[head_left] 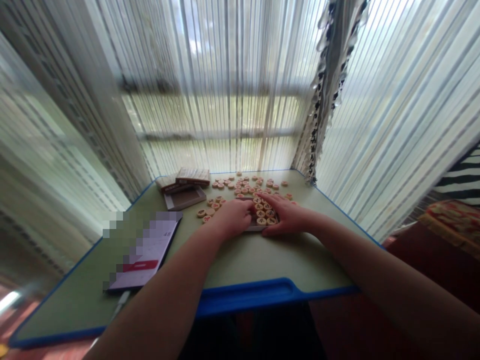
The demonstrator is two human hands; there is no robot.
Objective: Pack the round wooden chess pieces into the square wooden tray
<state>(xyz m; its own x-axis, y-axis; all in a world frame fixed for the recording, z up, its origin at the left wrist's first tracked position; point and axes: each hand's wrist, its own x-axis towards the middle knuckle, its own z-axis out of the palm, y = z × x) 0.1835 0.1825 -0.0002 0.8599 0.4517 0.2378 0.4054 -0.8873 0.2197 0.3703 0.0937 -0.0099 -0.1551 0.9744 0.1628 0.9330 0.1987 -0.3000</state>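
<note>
Round wooden pieces with characters [261,214] lie in rows in the right part of a shallow box [255,228] near the middle of the table. My left hand [236,217] reaches over the box's left part, its fingers bent together at the left side of the rows; whatever they hold is hidden. Along the right side of the box rests my right hand [287,215], fingers spread, thumb near the front edge. More loose pieces [243,185] are scattered behind the box, and several [210,212] lie left of my left hand.
A phone or tablet [150,255] with a cable lies at the left of the green, blue-edged table [262,265]. Toward the back left are an open box part [185,198] and stacked flat boxes [193,176]. String curtains [225,100] hang behind the table.
</note>
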